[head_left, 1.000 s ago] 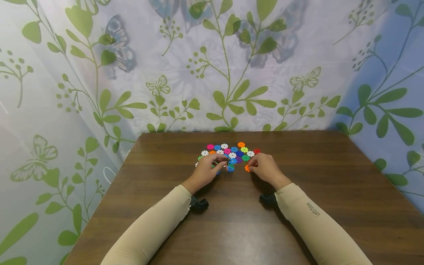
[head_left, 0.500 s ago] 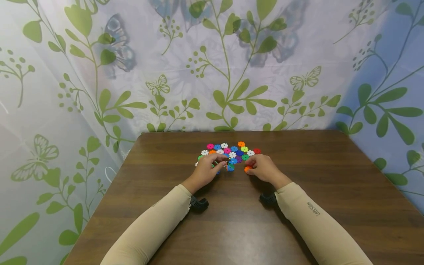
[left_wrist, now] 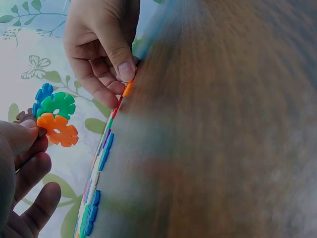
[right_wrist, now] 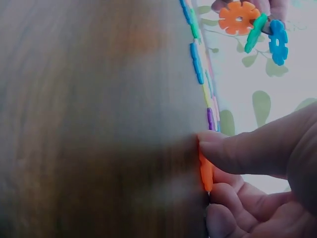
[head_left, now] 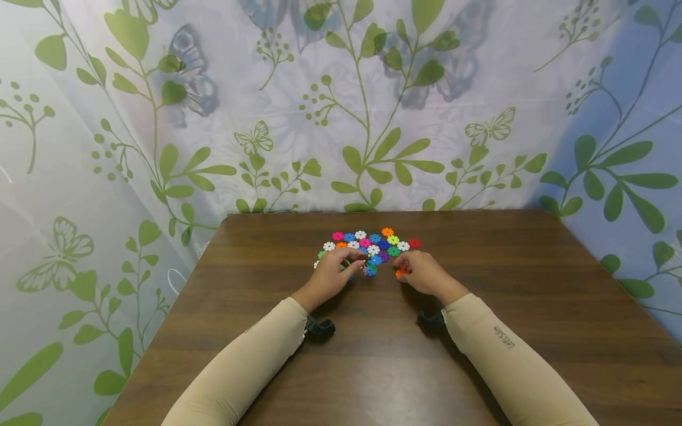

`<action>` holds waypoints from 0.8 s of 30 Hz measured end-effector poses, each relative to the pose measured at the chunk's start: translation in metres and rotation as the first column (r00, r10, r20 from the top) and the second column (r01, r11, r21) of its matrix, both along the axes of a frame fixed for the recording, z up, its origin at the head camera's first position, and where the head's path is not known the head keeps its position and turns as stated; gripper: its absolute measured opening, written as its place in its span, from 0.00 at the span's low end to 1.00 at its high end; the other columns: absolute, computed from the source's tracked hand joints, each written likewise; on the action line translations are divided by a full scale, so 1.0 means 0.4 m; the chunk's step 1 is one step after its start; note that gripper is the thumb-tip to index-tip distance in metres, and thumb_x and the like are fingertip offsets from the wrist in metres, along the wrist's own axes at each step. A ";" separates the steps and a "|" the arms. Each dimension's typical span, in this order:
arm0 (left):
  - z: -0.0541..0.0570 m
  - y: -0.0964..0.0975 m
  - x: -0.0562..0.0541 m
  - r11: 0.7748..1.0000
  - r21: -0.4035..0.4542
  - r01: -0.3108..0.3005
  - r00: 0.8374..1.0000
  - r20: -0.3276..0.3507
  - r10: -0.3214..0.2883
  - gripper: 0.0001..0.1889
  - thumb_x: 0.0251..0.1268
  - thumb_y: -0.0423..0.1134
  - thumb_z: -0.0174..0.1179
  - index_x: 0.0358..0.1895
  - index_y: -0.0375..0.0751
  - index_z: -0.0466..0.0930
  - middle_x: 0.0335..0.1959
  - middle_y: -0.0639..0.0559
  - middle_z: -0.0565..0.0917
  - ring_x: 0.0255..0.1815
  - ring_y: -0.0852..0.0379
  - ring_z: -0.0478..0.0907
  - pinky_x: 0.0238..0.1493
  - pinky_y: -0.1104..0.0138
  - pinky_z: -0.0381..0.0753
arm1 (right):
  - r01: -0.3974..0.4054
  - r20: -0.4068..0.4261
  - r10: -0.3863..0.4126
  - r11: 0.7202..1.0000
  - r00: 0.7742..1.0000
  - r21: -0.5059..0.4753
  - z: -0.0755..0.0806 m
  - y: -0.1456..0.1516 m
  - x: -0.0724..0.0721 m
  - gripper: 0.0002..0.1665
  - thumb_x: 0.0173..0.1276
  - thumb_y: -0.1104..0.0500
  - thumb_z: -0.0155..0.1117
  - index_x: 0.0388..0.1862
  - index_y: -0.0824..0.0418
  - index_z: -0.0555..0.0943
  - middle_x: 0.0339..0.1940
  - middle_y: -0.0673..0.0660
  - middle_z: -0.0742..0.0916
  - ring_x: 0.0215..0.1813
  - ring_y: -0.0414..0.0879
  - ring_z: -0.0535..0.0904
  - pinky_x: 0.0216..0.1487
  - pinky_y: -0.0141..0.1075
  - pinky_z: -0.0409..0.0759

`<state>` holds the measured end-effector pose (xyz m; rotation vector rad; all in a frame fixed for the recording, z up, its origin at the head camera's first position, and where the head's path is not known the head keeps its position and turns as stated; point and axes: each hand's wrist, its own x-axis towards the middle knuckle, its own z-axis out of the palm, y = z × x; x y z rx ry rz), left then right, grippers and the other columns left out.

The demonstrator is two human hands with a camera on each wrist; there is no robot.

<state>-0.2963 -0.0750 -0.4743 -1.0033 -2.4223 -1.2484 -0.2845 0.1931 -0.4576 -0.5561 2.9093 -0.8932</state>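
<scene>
My left hand (head_left: pixel 331 273) pinches a small cluster of joined snowflake building discs in front of the heap. In the left wrist view the cluster shows an orange disc (left_wrist: pixel 63 131), a green disc (left_wrist: pixel 58 105), a blue disc (left_wrist: pixel 45 93) and a brownish disc (left_wrist: pixel 24 117) partly behind the thumb. To the right, my right hand (head_left: pixel 426 273) has its thumb and curled fingers at a loose orange disc (right_wrist: pixel 205 171) lying on the tabletop. The thumb tip sits on that disc's edge, and part of the disc is hidden in the head view.
Loose snowflake discs in many colours lie in a flat heap beyond the hands, among them a red disc (head_left: pixel 414 243) and a pink disc (head_left: pixel 338 235). The brown wooden table (head_left: pixel 367 367) ends at a patterned curtain (head_left: pixel 298 118).
My right hand has drawn the loose orange disc slightly toward me and to the right, its thumb now covering more of it. The left hand stays in place with its cluster.
</scene>
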 end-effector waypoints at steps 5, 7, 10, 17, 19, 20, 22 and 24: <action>-0.002 0.000 0.000 1.000 -0.004 -0.001 1.000 -0.004 0.001 0.10 0.76 0.36 0.66 0.54 0.38 0.87 0.43 0.54 0.89 0.41 0.64 0.83 0.45 0.68 0.84 | -0.014 0.056 0.016 0.999 0.998 -0.039 0.000 0.008 -0.003 0.12 0.69 0.66 0.75 0.49 0.66 0.84 0.39 0.55 0.86 0.44 0.53 0.81 0.51 0.49 0.82; -0.003 0.000 0.000 1.000 -0.006 -0.002 1.000 -0.006 0.002 0.10 0.76 0.36 0.66 0.54 0.38 0.87 0.43 0.54 0.89 0.41 0.64 0.83 0.44 0.68 0.84 | -0.017 0.078 0.023 0.997 0.997 -0.074 0.001 0.012 -0.005 0.10 0.70 0.65 0.75 0.47 0.66 0.84 0.37 0.54 0.84 0.41 0.51 0.80 0.47 0.46 0.82; -0.004 -0.001 0.000 1.000 -0.006 0.000 1.000 -0.014 0.000 0.10 0.76 0.35 0.66 0.54 0.38 0.87 0.43 0.54 0.89 0.41 0.63 0.83 0.44 0.69 0.84 | -0.011 0.121 0.032 0.986 0.992 -0.168 0.004 0.018 -0.007 0.06 0.73 0.66 0.71 0.46 0.65 0.84 0.34 0.54 0.84 0.36 0.49 0.78 0.40 0.42 0.81; -0.008 -0.002 -0.001 1.000 -0.018 0.017 0.998 -0.065 -0.018 0.09 0.76 0.35 0.67 0.53 0.37 0.88 0.44 0.52 0.89 0.42 0.62 0.84 0.44 0.64 0.86 | 0.110 0.230 0.025 0.823 0.973 -0.557 0.022 0.008 0.000 0.10 0.77 0.65 0.67 0.52 0.69 0.83 0.37 0.65 0.85 0.34 0.55 0.83 0.40 0.43 0.88; -0.008 -0.001 -0.001 0.999 -0.025 0.021 0.996 -0.084 -0.023 0.09 0.75 0.35 0.67 0.53 0.38 0.88 0.43 0.52 0.89 0.42 0.61 0.84 0.45 0.61 0.86 | 0.118 0.242 0.056 0.752 0.969 -0.649 0.031 -0.003 0.007 0.12 0.77 0.67 0.67 0.55 0.73 0.81 0.41 0.68 0.85 0.37 0.57 0.85 0.45 0.47 0.89; -0.007 -0.001 0.000 0.999 -0.025 0.027 0.995 -0.091 -0.029 0.09 0.75 0.35 0.67 0.52 0.38 0.88 0.43 0.52 0.89 0.42 0.61 0.84 0.45 0.60 0.87 | 0.124 0.249 0.070 0.719 0.966 -0.684 0.034 -0.009 0.010 0.12 0.77 0.69 0.66 0.55 0.74 0.81 0.42 0.70 0.84 0.38 0.58 0.86 0.46 0.49 0.88; -0.006 0.000 0.000 0.999 -0.024 0.043 0.993 -0.109 -0.046 0.08 0.74 0.34 0.68 0.52 0.38 0.88 0.44 0.52 0.89 0.42 0.60 0.84 0.45 0.59 0.87 | 0.128 0.259 0.100 0.667 0.961 -0.734 0.039 -0.023 0.018 0.13 0.76 0.71 0.66 0.56 0.76 0.79 0.44 0.72 0.83 0.39 0.59 0.88 0.48 0.52 0.87; -0.006 0.002 0.000 0.998 -0.031 0.058 0.989 -0.131 -0.062 0.08 0.74 0.33 0.68 0.51 0.38 0.89 0.44 0.53 0.89 0.43 0.60 0.84 0.46 0.60 0.87 | 0.133 0.266 0.118 0.637 0.957 -0.760 0.043 -0.036 0.027 0.14 0.76 0.72 0.65 0.56 0.78 0.78 0.44 0.73 0.82 0.39 0.59 0.89 0.48 0.54 0.87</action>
